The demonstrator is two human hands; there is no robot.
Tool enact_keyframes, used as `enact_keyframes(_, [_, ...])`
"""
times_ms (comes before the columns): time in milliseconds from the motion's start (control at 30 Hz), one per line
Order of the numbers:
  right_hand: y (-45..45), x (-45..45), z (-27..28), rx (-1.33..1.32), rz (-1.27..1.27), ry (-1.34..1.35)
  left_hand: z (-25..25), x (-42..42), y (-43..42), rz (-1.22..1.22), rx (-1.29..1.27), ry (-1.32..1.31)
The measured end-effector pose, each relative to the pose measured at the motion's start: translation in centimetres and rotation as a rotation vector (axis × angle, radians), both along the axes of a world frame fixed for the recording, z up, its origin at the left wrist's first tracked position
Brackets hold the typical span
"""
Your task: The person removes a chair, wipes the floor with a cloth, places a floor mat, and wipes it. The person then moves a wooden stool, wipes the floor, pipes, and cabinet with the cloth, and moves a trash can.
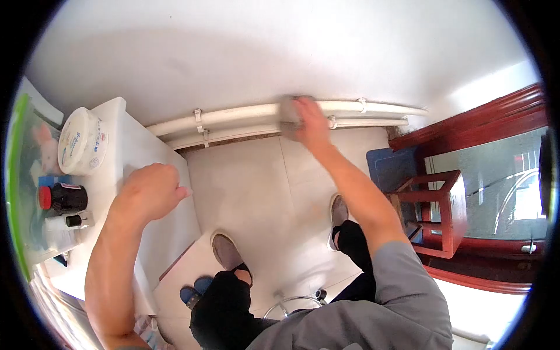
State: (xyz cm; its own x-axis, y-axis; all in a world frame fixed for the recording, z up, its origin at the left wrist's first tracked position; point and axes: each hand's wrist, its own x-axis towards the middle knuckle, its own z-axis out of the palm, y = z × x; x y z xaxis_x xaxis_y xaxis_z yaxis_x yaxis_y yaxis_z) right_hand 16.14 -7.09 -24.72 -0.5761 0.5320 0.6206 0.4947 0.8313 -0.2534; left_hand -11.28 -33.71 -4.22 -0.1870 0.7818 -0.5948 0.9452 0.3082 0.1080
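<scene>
My right hand (314,123) presses a grey cloth (290,116) against the upper of two white pipes (245,114) that run along the foot of the wall. Hand and cloth are somewhat blurred. My left hand (154,188) is closed, its fingers curled in and the thumb pointing right, above the edge of a white cabinet (131,143). Nothing shows in the left hand, though the inside of its fingers is hidden.
On the cabinet are a round white tub (83,142), a dark jar with a red lid (65,198) and a green-edged clear bin (18,175). A red wooden stool (446,213) stands right, near a blue board (388,169). Blue slippers (197,290) lie below.
</scene>
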Motion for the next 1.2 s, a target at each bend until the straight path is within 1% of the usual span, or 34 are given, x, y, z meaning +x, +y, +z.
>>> enact_keyframes(100, [3.7, 7.9, 1.2, -0.031, -0.274, -0.193, -0.1, 0.0, 0.1, -0.004, 0.049, -0.009])
enact_keyframes(167, [5.5, 11.3, 1.4, 0.029, -0.493, -0.134, -0.9, -0.6, -0.3, 0.013, 0.064, -0.028])
enact_keyframes(200, [5.5, 12.5, 2.3, -0.086, -0.547, -0.111, -1.4, -0.9, -0.3, 0.020, 0.071, -0.010])
enact_keyframes(233, [5.0, 13.5, 2.6, -0.212, -0.591, -0.097, -2.5, -1.3, -0.4, -0.017, 0.206, -0.019])
enact_keyframes(267, [3.9, 14.0, 2.7, -0.225, -0.570, -0.092, -2.9, -1.8, -0.9, -0.050, 0.333, -0.029])
enact_keyframes(333, [0.6, 14.0, 1.7, -0.588, -0.486, -0.060, -1.9, -1.7, 0.3, 0.062, 0.436, -0.092])
enact_keyframes(367, [-1.3, 13.2, 0.2, -0.607, -0.465, -0.055, -1.9, -2.1, 1.0, 0.230, 0.546, -0.231])
enact_keyframes(433, [-4.5, 11.2, -2.9, -0.742, -0.302, -0.202, -1.2, -1.9, 1.8, 0.534, 0.783, -0.490])
enact_keyframes(467, [-5.8, 9.3, -3.6, -0.759, -0.290, -0.201, -0.3, -1.5, 1.7, 0.675, 0.901, -0.614])
enact_keyframes(500, [-7.9, 6.7, -3.7, -0.788, -0.211, -0.203, -0.2, -1.7, 1.7, 0.692, 0.879, -0.601])
enact_keyframes(533, [-9.9, 4.1, -3.6, -0.818, -0.134, -0.205, -0.1, -2.0, 1.9, 0.714, 0.935, -0.691])
enact_keyframes(567, [-11.4, 1.6, -3.6, -0.779, -0.066, -0.119, -0.2, -2.2, 1.8, 0.734, 0.995, -0.782])
enact_keyframes(600, [-12.3, -1.2, -3.1, -0.732, 0.001, -0.026, -0.3, -2.2, 1.8, 0.744, 0.987, -0.769])
enact_keyframes(667, [-13.9, -7.6, 1.3, -0.524, 0.095, 0.070, 0.0, -2.1, 2.0, 0.745, 1.044, -0.820])
enact_keyframes(733, [-13.7, -13.8, 4.3, -0.399, 0.168, 0.109, 0.1, -2.2, 1.9, 0.740, 1.048, -0.804])
enact_keyframes(800, [-13.1, -19.4, 5.3, -0.165, 0.212, 0.171, 0.0, -2.1, 1.8, 0.734, 1.052, -0.795])
enact_keyframes(833, [-12.8, -20.8, 4.9, -0.166, 0.210, 0.171, -0.1, -2.0, 1.8, 0.739, 1.027, -0.788])
enact_keyframes(900, [-12.2, -22.5, 3.4, -0.049, 0.183, -0.107, -0.1, -2.3, 2.0, 0.747, 1.009, -0.780])
enact_keyframes(967, [-11.0, -22.0, 1.9, -0.072, 0.206, -0.070, -0.2, -2.2, 1.8, 0.658, 1.074, -0.689])
enact_keyframes(1000, [-10.6, -21.2, 1.8, -0.089, 0.222, -0.025, -0.5, -2.1, 1.8, 0.671, 1.076, -0.693])
enact_keyframes(1067, [-10.4, -18.3, 1.9, -0.202, 0.088, 0.111, -0.7, -2.4, 2.1, 0.624, 1.131, -0.655])
enact_keyframes(1133, [-10.2, -14.2, 1.0, -0.332, -0.064, 0.283, -0.9, -2.5, 2.1, 0.609, 1.131, -0.653])
enact_keyframes(1200, [-11.2, -11.1, 1.3, -0.480, -0.103, 0.346, -0.8, -2.1, 2.2, 0.596, 1.134, -0.661])
